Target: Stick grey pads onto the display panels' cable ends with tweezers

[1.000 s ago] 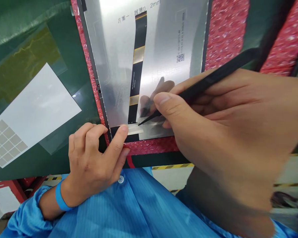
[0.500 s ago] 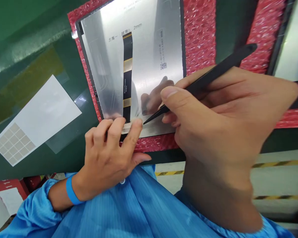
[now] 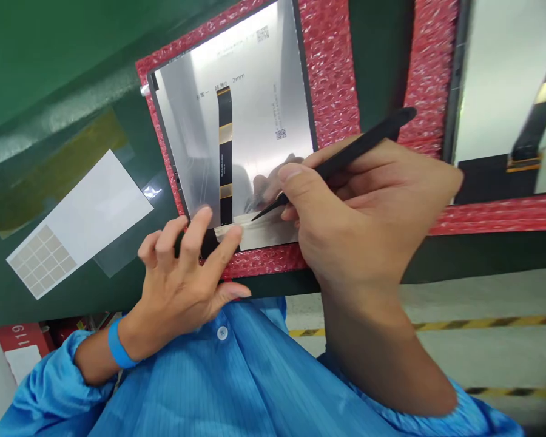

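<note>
A silver display panel [image 3: 255, 121] lies on red bubble wrap [image 3: 334, 79], with a black flex cable [image 3: 226, 158] running down its face. Across the cable's lower end is a pale strip [image 3: 225, 230]. My left hand [image 3: 186, 273] rests at the panel's lower left corner, fingers apart, the index fingertip on the strip. Black tweezers [image 3: 355, 149] are held in my right hand [image 3: 350, 212]. Their pointed tip is over the panel's lower part, by the strip, just right of my left index finger.
On the green mat [image 3: 104, 30], a white sheet with grey squares [image 3: 111, 194] lies at the left, beside a yellowish film [image 3: 64, 176]. Another panel [image 3: 495, 91] is at the right on red wrap. A red box [image 3: 22, 337] stands at lower left.
The view has shifted, showing more of the right panel. My left middle finger has lifted off the strip and the fingers are more spread. The tweezers' tip is further from my left index finger.
</note>
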`<state>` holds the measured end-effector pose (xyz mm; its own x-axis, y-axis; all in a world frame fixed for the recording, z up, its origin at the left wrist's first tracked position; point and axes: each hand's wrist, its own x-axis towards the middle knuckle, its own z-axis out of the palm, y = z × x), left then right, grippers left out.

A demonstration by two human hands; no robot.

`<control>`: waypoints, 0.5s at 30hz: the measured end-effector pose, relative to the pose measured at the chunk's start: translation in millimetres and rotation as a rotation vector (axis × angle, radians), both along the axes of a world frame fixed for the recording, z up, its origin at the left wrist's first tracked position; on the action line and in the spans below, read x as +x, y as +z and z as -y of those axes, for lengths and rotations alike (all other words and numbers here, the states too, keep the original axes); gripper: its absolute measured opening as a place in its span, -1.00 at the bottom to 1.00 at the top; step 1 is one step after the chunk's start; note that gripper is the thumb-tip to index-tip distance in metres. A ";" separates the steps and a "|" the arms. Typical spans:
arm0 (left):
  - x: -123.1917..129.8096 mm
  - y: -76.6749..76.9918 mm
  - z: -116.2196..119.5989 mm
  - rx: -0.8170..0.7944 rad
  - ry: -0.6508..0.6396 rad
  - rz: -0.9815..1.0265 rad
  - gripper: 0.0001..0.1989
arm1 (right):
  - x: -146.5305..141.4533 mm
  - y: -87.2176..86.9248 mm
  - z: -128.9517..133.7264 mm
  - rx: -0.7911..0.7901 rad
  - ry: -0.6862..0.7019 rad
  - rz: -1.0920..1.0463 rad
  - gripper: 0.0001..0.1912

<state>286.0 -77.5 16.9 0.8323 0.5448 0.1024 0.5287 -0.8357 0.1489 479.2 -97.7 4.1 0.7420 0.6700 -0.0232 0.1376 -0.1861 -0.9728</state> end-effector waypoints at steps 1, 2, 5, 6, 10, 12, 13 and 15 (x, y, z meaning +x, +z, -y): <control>2.1 -1.3 -1.9 0.006 -0.029 -0.003 -0.26 | -0.2 -0.6 0.0 0.011 -0.006 -0.002 -0.84; 3.0 -2.1 -4.0 0.014 -0.056 -0.011 -0.27 | -0.6 -1.3 -0.1 0.019 -0.010 -0.003 -0.84; -1.9 -0.3 -9.6 0.048 -0.087 -0.044 -0.31 | -1.5 -2.8 0.0 0.017 -0.011 0.004 -0.84; -5.4 1.6 -10.7 0.061 -0.081 -0.052 -0.33 | -1.6 -3.1 0.4 0.014 -0.008 0.007 -0.84; -20.1 12.7 -12.7 0.091 -0.050 -0.079 -0.42 | -0.4 -4.5 4.2 -0.013 0.004 -0.015 -0.86; -24.4 19.2 -14.8 0.072 -0.045 -0.075 -0.52 | 0.3 -6.1 6.2 -0.021 0.007 -0.058 -0.84; -25.1 22.2 -16.7 0.047 -0.036 -0.052 -0.59 | 0.3 -7.1 6.7 -0.020 0.008 -0.087 -0.83; -22.3 27.7 -22.0 -0.033 0.057 0.040 -0.68 | -1.0 -9.0 6.1 -0.020 0.029 -0.140 -0.79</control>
